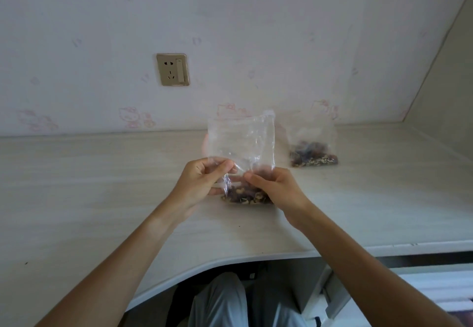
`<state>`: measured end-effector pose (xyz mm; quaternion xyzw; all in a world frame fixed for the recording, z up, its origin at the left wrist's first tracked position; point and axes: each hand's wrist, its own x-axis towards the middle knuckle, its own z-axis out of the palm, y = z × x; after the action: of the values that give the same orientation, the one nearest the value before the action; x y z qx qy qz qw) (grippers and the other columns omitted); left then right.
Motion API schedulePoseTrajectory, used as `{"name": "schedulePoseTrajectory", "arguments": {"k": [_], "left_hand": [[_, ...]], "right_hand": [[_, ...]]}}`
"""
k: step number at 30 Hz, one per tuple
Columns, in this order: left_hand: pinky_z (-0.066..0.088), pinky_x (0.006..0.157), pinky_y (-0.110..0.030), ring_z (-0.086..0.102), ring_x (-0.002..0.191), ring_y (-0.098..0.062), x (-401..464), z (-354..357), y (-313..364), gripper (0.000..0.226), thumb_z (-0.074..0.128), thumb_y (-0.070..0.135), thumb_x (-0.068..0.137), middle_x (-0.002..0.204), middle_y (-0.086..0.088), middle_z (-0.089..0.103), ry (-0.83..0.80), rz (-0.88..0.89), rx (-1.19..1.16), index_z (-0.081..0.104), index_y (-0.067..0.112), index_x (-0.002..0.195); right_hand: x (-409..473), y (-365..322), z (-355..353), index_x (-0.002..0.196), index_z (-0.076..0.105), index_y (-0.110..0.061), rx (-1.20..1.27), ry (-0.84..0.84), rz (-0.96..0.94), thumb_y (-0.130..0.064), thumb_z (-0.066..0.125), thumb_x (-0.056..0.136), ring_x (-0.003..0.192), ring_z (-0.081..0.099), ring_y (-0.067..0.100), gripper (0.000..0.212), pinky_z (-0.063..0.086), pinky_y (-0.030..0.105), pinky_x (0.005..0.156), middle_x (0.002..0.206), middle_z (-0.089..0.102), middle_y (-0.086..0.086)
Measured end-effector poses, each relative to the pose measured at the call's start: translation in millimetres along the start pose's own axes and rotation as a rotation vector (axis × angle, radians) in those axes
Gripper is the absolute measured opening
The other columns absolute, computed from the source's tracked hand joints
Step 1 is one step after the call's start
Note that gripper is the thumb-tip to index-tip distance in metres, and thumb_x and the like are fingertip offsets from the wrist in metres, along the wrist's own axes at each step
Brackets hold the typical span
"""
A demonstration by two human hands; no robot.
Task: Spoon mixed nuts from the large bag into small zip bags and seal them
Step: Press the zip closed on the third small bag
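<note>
A clear zip bag (240, 145) stands upright at the middle of the desk, with mixed nuts (245, 196) settled in its bottom. My left hand (202, 181) pinches the plastic on its left side, about halfway up. My right hand (273, 188) pinches the right side at the same height, just above the nuts. The bag's top edge points up toward the wall, and I cannot tell whether its zip is closed. A second clear bag (312, 145) with nuts in its bottom stands farther back to the right. No spoon is visible.
The pale wood-grain desk (102, 186) runs along a wall with a gold socket plate (172, 69). Its front edge curves inward above my knees (222, 303). A side panel (445, 96) closes off the right end.
</note>
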<state>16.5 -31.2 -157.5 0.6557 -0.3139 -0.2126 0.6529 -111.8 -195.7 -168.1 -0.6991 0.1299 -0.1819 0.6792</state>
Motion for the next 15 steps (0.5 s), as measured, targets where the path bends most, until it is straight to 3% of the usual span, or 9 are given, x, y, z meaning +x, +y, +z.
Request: {"name": "schedulePoseTrajectory", "arguments": {"k": [5, 10, 15], "left_hand": [[0.060, 0.090, -0.031, 0.077, 0.102, -0.017, -3, 18, -11, 0.014, 0.070, 0.021, 0.097, 0.103, -0.003, 0.081, -0.003, 0.068, 0.064, 0.077, 0.016, 0.109], [0.047, 0.099, -0.011, 0.065, 0.109, 0.011, -24, 11, -37, 0.017, 0.078, 0.017, 0.092, 0.111, 0.019, 0.075, 0.006, 0.270, 0.630, 0.078, 0.025, 0.108], [0.046, 0.109, -0.027, 0.061, 0.122, 0.005, -34, 11, -48, 0.020, 0.078, 0.026, 0.092, 0.122, 0.018, 0.071, -0.033, 0.309, 0.770, 0.080, 0.031, 0.111]], "right_hand": [[-7, -1, -49, 0.094, 0.079, -0.002, 0.024, 0.146, 0.008, -0.023, 0.069, 0.098, 0.084, 0.075, 0.018, 0.023, 0.056, 0.019, 0.072, 0.093, 0.079, 0.014], [5, -12, -125, 0.072, 0.081, -0.016, -0.081, 0.377, -0.003, -0.026, 0.071, 0.096, 0.060, 0.070, 0.010, 0.029, 0.050, 0.018, 0.051, 0.074, 0.078, 0.003], [25, -10, -165, 0.069, 0.080, -0.013, -0.304, 0.400, -0.011, -0.025, 0.074, 0.093, 0.052, 0.059, 0.008, 0.027, 0.044, 0.018, 0.047, 0.062, 0.071, -0.002]]}}
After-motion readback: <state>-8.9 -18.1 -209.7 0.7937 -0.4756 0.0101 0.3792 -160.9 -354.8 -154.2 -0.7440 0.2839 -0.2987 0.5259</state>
